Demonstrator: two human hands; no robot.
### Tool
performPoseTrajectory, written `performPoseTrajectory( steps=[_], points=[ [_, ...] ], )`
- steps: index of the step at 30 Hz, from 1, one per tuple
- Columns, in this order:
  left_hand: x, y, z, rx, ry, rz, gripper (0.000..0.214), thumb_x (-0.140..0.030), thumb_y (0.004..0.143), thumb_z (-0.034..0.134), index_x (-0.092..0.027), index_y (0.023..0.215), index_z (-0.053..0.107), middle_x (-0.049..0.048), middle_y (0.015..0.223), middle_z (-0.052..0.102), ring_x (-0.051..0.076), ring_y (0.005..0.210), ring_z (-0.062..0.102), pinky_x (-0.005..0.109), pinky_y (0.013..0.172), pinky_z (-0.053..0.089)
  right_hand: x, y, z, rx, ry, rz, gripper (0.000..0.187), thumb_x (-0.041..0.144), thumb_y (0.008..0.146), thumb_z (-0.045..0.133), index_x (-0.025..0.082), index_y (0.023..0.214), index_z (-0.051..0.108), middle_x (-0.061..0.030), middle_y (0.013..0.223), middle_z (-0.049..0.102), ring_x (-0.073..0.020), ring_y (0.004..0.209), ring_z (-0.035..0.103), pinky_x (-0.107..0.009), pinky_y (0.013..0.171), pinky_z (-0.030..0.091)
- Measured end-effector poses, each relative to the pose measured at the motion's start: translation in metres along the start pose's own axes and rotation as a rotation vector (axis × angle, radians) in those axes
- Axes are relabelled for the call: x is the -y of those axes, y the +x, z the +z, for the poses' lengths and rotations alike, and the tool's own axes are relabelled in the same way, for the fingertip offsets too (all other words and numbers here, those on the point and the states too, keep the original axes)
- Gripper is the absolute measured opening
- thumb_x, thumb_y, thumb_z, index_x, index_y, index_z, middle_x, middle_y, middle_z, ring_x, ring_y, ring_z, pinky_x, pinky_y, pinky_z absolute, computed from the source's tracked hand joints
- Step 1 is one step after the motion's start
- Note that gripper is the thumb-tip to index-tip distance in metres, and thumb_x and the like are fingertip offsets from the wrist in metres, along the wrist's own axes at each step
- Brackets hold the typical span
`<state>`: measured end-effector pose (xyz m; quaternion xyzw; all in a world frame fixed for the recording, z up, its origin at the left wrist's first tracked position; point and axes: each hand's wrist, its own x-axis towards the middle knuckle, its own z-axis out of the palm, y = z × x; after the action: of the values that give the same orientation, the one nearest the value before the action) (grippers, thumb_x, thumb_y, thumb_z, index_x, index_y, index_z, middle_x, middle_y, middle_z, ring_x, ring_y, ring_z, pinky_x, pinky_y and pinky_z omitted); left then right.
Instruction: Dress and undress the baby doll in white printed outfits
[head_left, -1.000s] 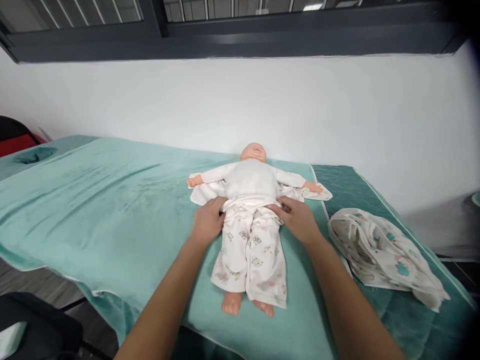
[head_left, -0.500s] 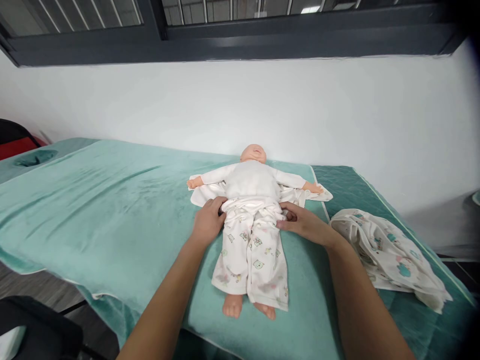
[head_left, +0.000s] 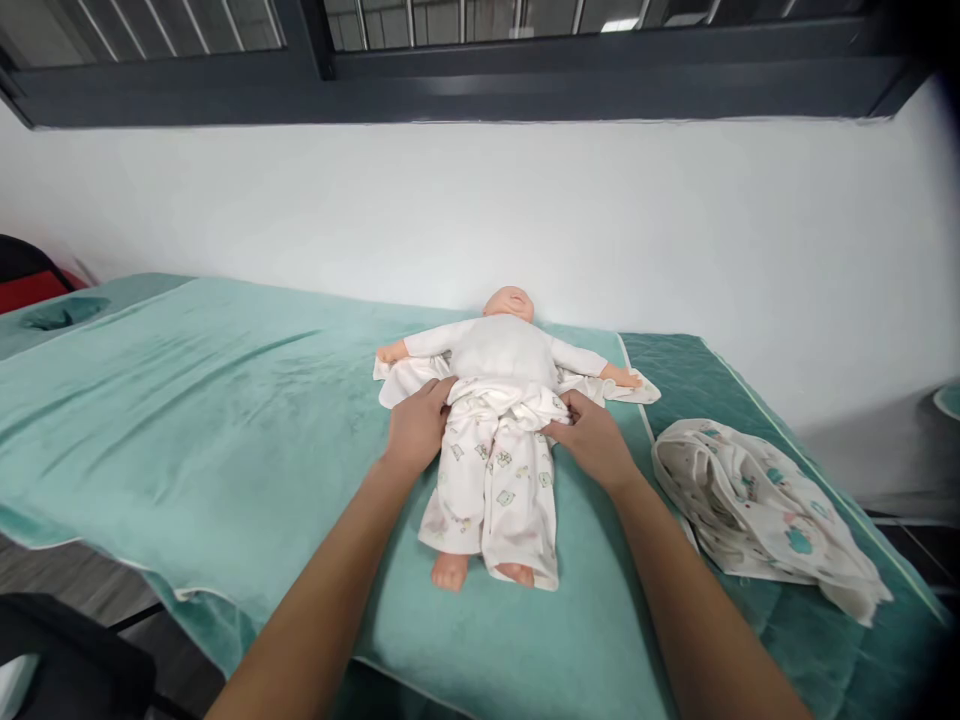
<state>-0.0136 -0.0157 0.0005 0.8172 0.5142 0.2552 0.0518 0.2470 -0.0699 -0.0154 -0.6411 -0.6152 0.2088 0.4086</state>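
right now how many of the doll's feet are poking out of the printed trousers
2. One bare foot shows below the trouser leg on the picture's left; the other foot shows below the leg on the right, partly covered by the hem.

From six o'clock, the head-worn camera faces forward and down, fairly near the white-clothed, round-headed doll at centre, reaching the dark-grey, straight-edged window frame at twelve.

Left fingers partly hidden; black-red item cut off left, window at top.
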Motion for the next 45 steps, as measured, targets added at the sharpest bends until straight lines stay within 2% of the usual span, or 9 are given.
performPoseTrajectory(
  steps=[6, 8, 13, 18, 24, 28, 32, 42, 45],
  points=[
    [-0.008, 0.022, 0.011, 0.001, 0.116, -0.050, 0.039, -0.024, 0.091, 0.046, -0.031, 0.128, 0.056, 0.0038, 0.111, 0.071, 0.026, 0.099, 0.065, 0.030, 0.066, 0.037, 0.011, -0.004, 0.010, -0.264, -0.084, 0.066, 0.021, 0.042, 0.076, 0.060, 0.024, 0.070, 0.053, 0.0028, 0.063, 0.054, -0.0168, 0.061, 0.044, -0.028, 0.058, 0.031],
    [-0.009, 0.024, 0.015, 0.017, 0.124, -0.066, 0.034, -0.026, 0.092, 0.046, -0.030, 0.123, 0.058, 0.0047, 0.106, 0.072, 0.027, 0.097, 0.065, 0.030, 0.066, 0.036, 0.013, -0.004, 0.012, -0.283, -0.118, 0.083, 0.019, 0.040, 0.077, 0.056, 0.024, 0.068, 0.051, 0.0027, 0.061, 0.052, -0.0177, 0.061, 0.044, -0.028, 0.058, 0.030],
    [-0.007, 0.017, 0.017, 0.000, 0.055, -0.095, 0.021, -0.025, 0.091, 0.048, -0.026, 0.107, 0.061, 0.0049, 0.103, 0.071, 0.026, 0.099, 0.064, 0.030, 0.070, 0.038, 0.008, 0.000, 0.010, -0.118, -0.035, 0.016, 0.015, 0.039, 0.080, 0.054, 0.025, 0.082, 0.059, 0.0027, 0.069, 0.057, -0.0187, 0.067, 0.051, -0.029, 0.063, 0.036],
    [-0.008, -0.015, 0.009, -0.104, -0.011, -0.074, 0.026, -0.014, 0.083, 0.047, -0.025, 0.103, 0.061, 0.0020, 0.104, 0.069, 0.022, 0.101, 0.063, 0.029, 0.076, 0.041, 0.001, -0.001, 0.003, 0.024, 0.109, -0.015, 0.020, 0.037, 0.079, 0.056, 0.024, 0.094, 0.060, 0.0018, 0.080, 0.061, -0.0191, 0.072, 0.054, -0.030, 0.066, 0.041],
    [-0.009, -0.056, 0.005, -0.096, -0.033, -0.042, 0.024, -0.017, 0.084, 0.046, -0.023, 0.101, 0.062, 0.0021, 0.094, 0.067, 0.020, 0.090, 0.063, 0.029, 0.073, 0.041, 0.003, -0.004, 0.004, 0.016, 0.062, -0.030, 0.016, 0.036, 0.081, 0.058, 0.024, 0.091, 0.061, 0.0029, 0.080, 0.061, -0.0173, 0.073, 0.053, -0.028, 0.067, 0.039],
    [-0.009, -0.055, 0.003, -0.032, -0.083, -0.073, 0.026, -0.018, 0.084, 0.045, -0.024, 0.103, 0.062, 0.0021, 0.100, 0.069, 0.022, 0.093, 0.063, 0.030, 0.073, 0.042, 0.014, -0.017, 0.007, -0.076, -0.007, -0.028, 0.024, 0.041, 0.083, 0.058, 0.022, 0.070, 0.052, 0.0057, 0.062, 0.046, -0.0141, 0.064, 0.043, -0.026, 0.059, 0.031],
    [-0.006, -0.048, 0.003, -0.024, -0.188, -0.117, 0.027, -0.018, 0.083, 0.044, -0.023, 0.102, 0.063, 0.0022, 0.101, 0.070, 0.022, 0.095, 0.062, 0.030, 0.078, 0.044, 0.023, -0.033, 0.011, -0.003, 0.034, -0.074, 0.039, 0.046, 0.082, 0.060, 0.021, 0.062, 0.039, 0.0066, 0.059, 0.031, -0.0114, 0.061, 0.034, -0.025, 0.056, 0.027],
    [0.000, -0.041, 0.009, -0.057, -0.308, -0.156, 0.023, -0.023, 0.081, 0.048, -0.021, 0.097, 0.065, 0.0022, 0.095, 0.071, 0.020, 0.088, 0.062, 0.029, 0.075, 0.044, 0.018, -0.029, 0.015, 0.048, 0.129, -0.066, 0.035, 0.049, 0.084, 0.057, 0.021, 0.066, 0.046, 0.0056, 0.063, 0.038, -0.0128, 0.065, 0.038, -0.024, 0.058, 0.031],
    [0.000, -0.040, 0.008, -0.065, -0.296, -0.166, 0.021, -0.024, 0.082, 0.049, -0.020, 0.095, 0.065, 0.0021, 0.092, 0.071, 0.019, 0.084, 0.061, 0.028, 0.072, 0.043, 0.021, -0.040, 0.012, 0.084, 0.168, -0.062, 0.030, 0.050, 0.086, 0.056, 0.021, 0.077, 0.054, 0.0038, 0.070, 0.051, -0.0160, 0.071, 0.047, -0.026, 0.064, 0.038]
  ],
)
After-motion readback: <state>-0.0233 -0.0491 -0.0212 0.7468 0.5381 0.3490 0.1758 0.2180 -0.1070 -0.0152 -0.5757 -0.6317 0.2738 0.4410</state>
